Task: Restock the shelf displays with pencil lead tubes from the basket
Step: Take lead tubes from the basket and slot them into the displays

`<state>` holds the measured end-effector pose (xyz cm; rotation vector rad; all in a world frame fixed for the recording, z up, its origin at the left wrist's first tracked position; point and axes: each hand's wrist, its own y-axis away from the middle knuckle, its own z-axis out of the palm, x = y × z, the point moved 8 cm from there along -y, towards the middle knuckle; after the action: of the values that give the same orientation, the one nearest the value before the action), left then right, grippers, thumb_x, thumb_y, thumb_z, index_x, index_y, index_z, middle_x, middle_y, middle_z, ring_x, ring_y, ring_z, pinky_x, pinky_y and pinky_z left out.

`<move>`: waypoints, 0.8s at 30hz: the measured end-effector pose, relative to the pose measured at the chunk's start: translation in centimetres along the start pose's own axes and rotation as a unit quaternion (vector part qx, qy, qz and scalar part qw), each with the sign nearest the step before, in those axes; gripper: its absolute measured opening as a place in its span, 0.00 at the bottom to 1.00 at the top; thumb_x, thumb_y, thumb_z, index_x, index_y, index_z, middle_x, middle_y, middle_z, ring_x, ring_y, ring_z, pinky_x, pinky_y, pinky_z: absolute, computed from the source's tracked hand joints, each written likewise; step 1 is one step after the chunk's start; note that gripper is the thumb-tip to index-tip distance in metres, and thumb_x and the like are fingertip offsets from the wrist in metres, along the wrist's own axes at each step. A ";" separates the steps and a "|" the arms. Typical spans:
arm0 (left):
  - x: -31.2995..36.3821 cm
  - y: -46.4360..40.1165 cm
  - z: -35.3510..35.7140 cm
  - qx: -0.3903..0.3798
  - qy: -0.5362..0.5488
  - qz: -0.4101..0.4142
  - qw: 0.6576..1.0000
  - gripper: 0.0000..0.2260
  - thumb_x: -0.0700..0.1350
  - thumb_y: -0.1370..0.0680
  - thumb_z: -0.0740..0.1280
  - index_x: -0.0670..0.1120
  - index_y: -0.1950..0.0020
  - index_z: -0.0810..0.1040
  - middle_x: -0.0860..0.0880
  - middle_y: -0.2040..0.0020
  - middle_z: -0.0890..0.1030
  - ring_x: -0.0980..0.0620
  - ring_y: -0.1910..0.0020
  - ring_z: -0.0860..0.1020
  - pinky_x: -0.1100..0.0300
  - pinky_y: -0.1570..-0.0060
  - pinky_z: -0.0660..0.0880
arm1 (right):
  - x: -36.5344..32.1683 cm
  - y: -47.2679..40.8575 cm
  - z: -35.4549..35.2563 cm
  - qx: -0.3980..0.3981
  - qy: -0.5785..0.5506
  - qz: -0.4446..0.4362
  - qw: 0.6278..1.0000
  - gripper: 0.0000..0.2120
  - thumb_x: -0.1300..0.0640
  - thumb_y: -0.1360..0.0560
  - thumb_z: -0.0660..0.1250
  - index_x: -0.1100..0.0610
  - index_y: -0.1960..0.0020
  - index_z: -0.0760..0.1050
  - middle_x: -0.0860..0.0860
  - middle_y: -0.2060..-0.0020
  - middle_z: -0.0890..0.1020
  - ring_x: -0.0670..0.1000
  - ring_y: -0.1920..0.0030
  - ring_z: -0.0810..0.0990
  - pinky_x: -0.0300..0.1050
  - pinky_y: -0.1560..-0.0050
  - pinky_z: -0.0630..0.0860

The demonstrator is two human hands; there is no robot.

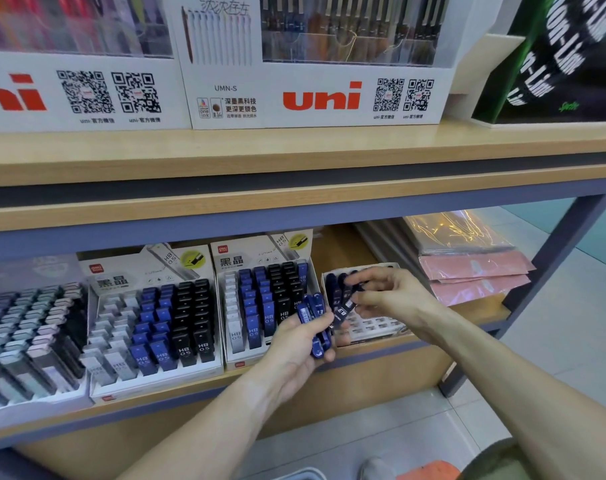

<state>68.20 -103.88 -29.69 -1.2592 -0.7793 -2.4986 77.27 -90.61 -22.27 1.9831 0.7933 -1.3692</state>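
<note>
The left hand [296, 341] grips a bundle of dark blue plastic lead tubes [316, 323]; the right hand [381, 296] pinches one tube [344, 311] over the white cardboard display tray [374, 330] (mostly empty slots). Seat it upright, label forward

There is a single view, from a camera worn on the person's head, facing forward and tilted down at a two-level shelf unit. It sits close: the lower shelf [381, 362] fills the middle of the frame, within arm's reach, and both forearms enter from the bottom edge. The wide-angle lens bows the upper shelf [294, 147] front edge into a curve across the frame. The top of the view reaches the display boxes [315, 98] standing on the upper shelf; the bottom takes in the floor [554, 341] just below the lower shelf's front edge, and the right side looks past the shelf's right corner post.
</note>
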 end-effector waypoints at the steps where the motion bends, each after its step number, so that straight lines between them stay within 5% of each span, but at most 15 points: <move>1: 0.2 -0.1 -0.2 0.008 -0.003 0.007 1.000 0.14 0.41 0.18 0.68 0.38 0.34 0.76 0.35 0.47 0.85 0.46 0.61 0.83 0.62 0.74 0.68 | 0.1 0.2 0.0 -0.014 0.015 0.001 1.000 0.08 0.66 0.25 0.72 0.58 0.47 0.84 0.60 0.59 0.85 0.53 0.61 0.84 0.40 0.57 0.82; 6: 0.6 -0.5 -1.1 0.035 -0.046 0.023 0.998 0.14 0.43 0.18 0.69 0.39 0.35 0.76 0.39 0.55 0.85 0.51 0.68 0.73 0.64 0.76 0.63 | 0.7 0.7 0.5 -0.074 0.093 -0.001 0.993 0.05 0.62 0.29 0.78 0.59 0.53 0.85 0.55 0.62 0.86 0.49 0.62 0.82 0.43 0.55 0.80; 11: 0.4 -0.3 -0.7 0.025 -0.036 0.020 0.999 0.13 0.45 0.18 0.68 0.39 0.38 0.76 0.40 0.59 0.81 0.51 0.70 0.72 0.64 0.77 0.61 | 0.7 1.0 1.5 -0.145 0.087 -0.007 0.986 0.16 0.65 0.29 0.78 0.53 0.44 0.82 0.57 0.55 0.86 0.51 0.57 0.83 0.52 0.45 0.79; 17: 0.0 -0.1 0.1 0.009 -0.022 -0.004 1.000 0.12 0.44 0.17 0.68 0.39 0.38 0.77 0.42 0.58 0.82 0.50 0.70 0.72 0.63 0.76 0.63 | 0.4 1.7 0.4 -0.170 0.087 -0.018 0.981 0.27 0.65 0.25 0.74 0.41 0.33 0.77 0.51 0.57 0.80 0.50 0.60 0.81 0.39 0.53 0.78; 20: -0.1 -0.2 0.4 -0.006 -0.046 -0.010 0.999 0.10 0.44 0.18 0.69 0.39 0.41 0.77 0.44 0.61 0.79 0.51 0.69 0.72 0.63 0.76 0.62 | 1.0 1.5 -0.3 -0.138 0.082 -0.018 0.987 0.24 0.63 0.26 0.76 0.44 0.35 0.79 0.54 0.56 0.83 0.56 0.58 0.84 0.44 0.52 0.81; 24: -0.7 -0.6 0.7 -0.004 -0.051 -0.033 0.998 0.10 0.44 0.19 0.70 0.39 0.43 0.77 0.45 0.62 0.77 0.51 0.69 0.71 0.62 0.76 0.62 | 1.4 0.3 -3.4 0.003 0.132 -0.051 0.990 0.20 0.64 0.26 0.75 0.51 0.37 0.78 0.54 0.62 0.86 0.52 0.62 0.83 0.46 0.58 0.81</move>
<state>68.84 -103.05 -30.14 -1.3958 -0.8470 -2.5073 79.89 -88.07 -22.52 2.1837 1.0230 -1.1764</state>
